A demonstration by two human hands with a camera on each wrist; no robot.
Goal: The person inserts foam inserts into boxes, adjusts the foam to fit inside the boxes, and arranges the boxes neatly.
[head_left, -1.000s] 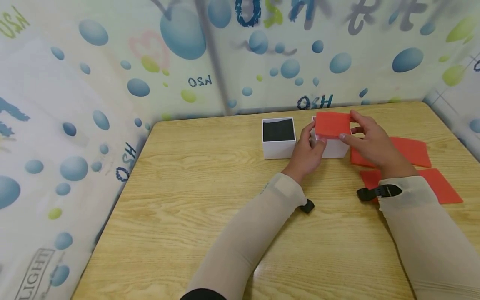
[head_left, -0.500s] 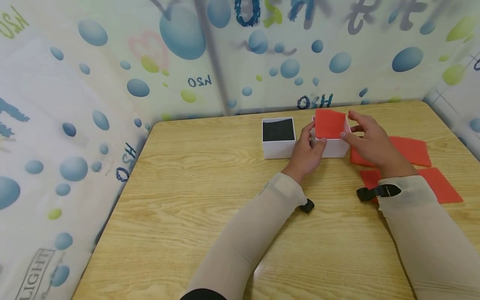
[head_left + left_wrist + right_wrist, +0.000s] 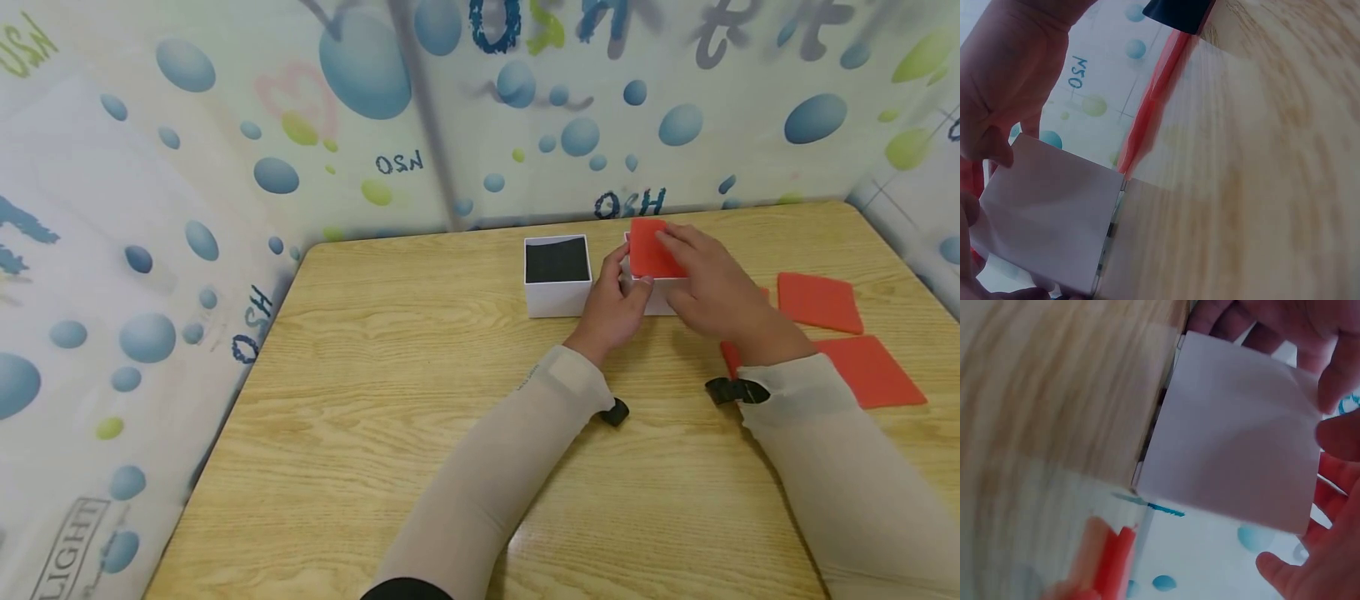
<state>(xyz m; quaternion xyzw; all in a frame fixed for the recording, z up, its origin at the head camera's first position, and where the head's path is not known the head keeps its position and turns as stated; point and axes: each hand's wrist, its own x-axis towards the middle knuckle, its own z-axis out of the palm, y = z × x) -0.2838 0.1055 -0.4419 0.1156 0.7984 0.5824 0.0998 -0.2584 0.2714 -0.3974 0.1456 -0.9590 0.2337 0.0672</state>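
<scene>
Pressing a red foam pad [image 3: 649,248] into the white box [image 3: 663,297], right hand [image 3: 712,287] flat.

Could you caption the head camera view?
Both hands press a red foam square into a white cardboard box on a wooden table.

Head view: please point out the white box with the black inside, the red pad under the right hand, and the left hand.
white box [image 3: 557,298], head view, front wall.
red pad [image 3: 647,250], head view, top face.
left hand [image 3: 611,310], head view, back of hand.

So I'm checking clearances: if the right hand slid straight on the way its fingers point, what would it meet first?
Nothing close, probably: the right hand points across the red pad toward the table's far edge and curtain; depth unclear.
</scene>
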